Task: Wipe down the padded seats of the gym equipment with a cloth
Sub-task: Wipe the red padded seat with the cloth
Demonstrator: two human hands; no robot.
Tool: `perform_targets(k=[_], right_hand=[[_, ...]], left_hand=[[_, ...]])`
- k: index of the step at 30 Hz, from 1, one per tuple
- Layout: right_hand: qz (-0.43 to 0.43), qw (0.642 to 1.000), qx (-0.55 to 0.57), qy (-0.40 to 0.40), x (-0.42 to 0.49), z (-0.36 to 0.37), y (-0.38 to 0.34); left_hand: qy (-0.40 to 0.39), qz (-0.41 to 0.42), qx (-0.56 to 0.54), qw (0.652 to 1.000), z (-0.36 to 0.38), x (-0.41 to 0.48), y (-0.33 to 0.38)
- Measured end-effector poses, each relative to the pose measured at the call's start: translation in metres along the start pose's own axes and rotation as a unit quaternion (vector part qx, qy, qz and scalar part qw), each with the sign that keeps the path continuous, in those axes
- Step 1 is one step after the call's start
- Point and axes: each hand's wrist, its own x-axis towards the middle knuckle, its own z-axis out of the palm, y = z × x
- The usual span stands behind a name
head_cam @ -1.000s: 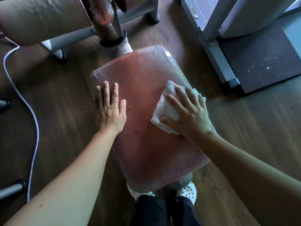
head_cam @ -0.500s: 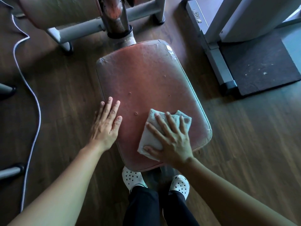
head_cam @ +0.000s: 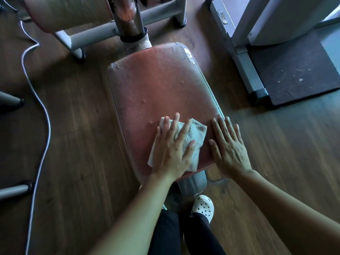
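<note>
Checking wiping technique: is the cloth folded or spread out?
Folded. The cloth shows doubled layers and a creased corner, lying as a small pad under the left hand on the seat.

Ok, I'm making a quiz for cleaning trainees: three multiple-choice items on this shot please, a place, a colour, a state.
1. The cloth lies: A) at the seat's near end B) on the floor C) at its far end.
2. The seat is: A) blue B) reddish-brown C) black.
3. The left hand is: A) flat on the cloth B) fisted C) off the seat.
Answers: 1 A, it sits by the near edge; 2 B, its cover looks red-brown; 3 A, it lies spread on the cloth.
</note>
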Motion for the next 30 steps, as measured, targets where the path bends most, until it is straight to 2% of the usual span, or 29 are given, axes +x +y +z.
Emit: perform_targets(k=[3, 8, 12, 14, 19, 22, 24, 26, 28, 29, 30], right_hand=[[-0.013, 1.0, 0.002, 0.0, 0.0, 0.006, 0.004], [-0.005, 1.0, 0.004, 0.011, 0.0, 0.01, 0.004], [-0.005, 1.0, 0.008, 0.004, 0.0, 0.009, 0.004], [-0.001, 1.0, 0.009, 0.0, -0.001, 0.009, 0.004], [0.004, 1.0, 0.008, -0.004, -0.001, 0.008, 0.003], [-0.001, 1.0, 0.005, -0.01, -0.002, 0.007, 0.004], [-0.006, 1.0, -0.001, -0.013, -0.001, 0.005, 0.006], [-0.013, 1.0, -0.01, -0.015, -0.002, 0.004, 0.009], [-0.01, 1.0, -0.012, -0.014, -0.004, 0.002, 0.013], [-0.005, 1.0, -0.01, -0.014, -0.007, 0.001, 0.015], [0.0, 1.0, -0.009, -0.016, -0.009, 0.001, 0.017]], left_hand=[[-0.011, -0.003, 0.086, 0.996, 0.011, -0.001, 0.004], [0.024, 0.036, 0.13, 0.991, 0.008, 0.008, -0.023], [0.071, -0.077, 0.161, 0.981, -0.007, 0.039, -0.055], [0.072, -0.088, 0.16, 0.981, -0.007, 0.037, -0.048], [0.045, 0.028, 0.145, 0.988, 0.001, -0.044, -0.032], [0.058, 0.051, 0.137, 0.988, -0.005, -0.066, -0.051], [0.102, 0.011, 0.114, 0.988, -0.005, -0.062, -0.063], [0.147, -0.103, 0.077, 0.981, -0.004, -0.045, -0.063], [0.166, -0.213, 0.084, 0.959, -0.001, -0.027, -0.043], [0.158, -0.222, 0.104, 0.956, 0.001, -0.02, -0.029], [0.14, -0.197, 0.124, 0.963, 0.004, -0.015, -0.015]])
